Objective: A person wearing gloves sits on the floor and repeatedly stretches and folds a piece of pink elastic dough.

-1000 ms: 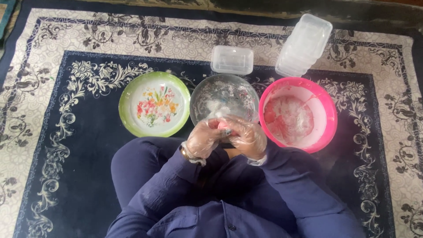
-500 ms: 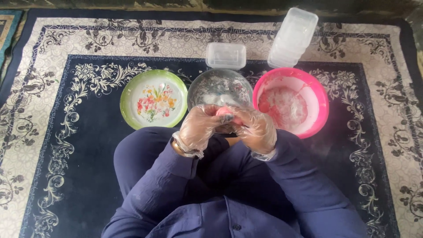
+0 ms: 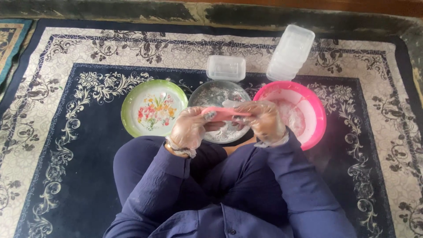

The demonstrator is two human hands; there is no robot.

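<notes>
Both my hands wear clear plastic gloves and hold a flat pink tool between them, over a metal bowl dusted with white flour. My left hand grips the tool's left end, my right hand grips its right end. A small white lump of dough sits against the tool near my right fingers. A pink bowl with white dough or flour stands just right of my right hand.
A green-rimmed plate with a flower print lies left of the metal bowl. A clear lidded box sits behind the metal bowl, and a stack of clear boxes behind the pink bowl. Everything rests on a navy and cream patterned rug.
My hands have risen from my lap to above the metal bowl, and the pink tool now shows stretched between them.
</notes>
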